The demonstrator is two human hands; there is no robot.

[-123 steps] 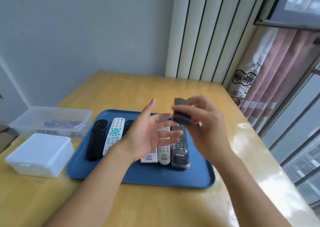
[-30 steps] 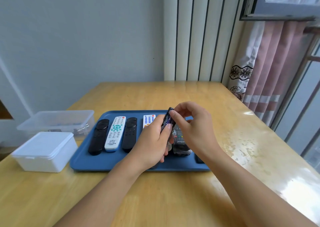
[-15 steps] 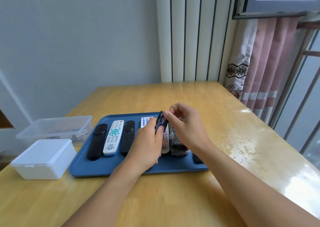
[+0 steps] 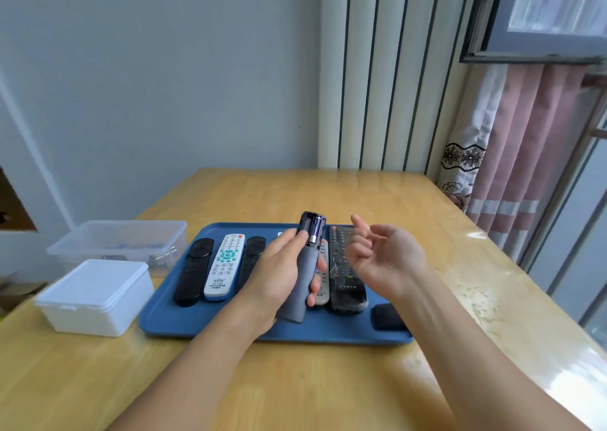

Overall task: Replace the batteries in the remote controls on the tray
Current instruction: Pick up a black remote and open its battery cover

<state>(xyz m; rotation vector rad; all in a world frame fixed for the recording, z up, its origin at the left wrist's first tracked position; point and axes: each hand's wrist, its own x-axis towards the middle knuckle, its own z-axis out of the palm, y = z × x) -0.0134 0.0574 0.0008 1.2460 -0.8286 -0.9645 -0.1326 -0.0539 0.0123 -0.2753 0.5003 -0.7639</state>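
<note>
My left hand [image 4: 279, 276] grips a grey remote [image 4: 303, 282] upright over the blue tray [image 4: 164, 319], with its back toward me. Its battery compartment at the top is open, and one battery [image 4: 314, 233] sits in the right slot while the left slot looks bare. My right hand [image 4: 384, 259] hovers just right of the remote, apart from it, fingers loosely curled with nothing seen in them. A small black battery cover [image 4: 387, 315] lies on the tray's near right corner.
On the tray lie a black remote [image 4: 193, 271], a white remote [image 4: 225, 266], another black remote [image 4: 251, 256], a light one [image 4: 323, 286] and a black wrapped remote [image 4: 345, 276]. A clear box [image 4: 121, 243] and a white lidded box [image 4: 95, 296] stand to the left.
My right hand has let go of the top of the remote and drawn back to the right. The remote now stands more upright, with its open compartment facing me.
</note>
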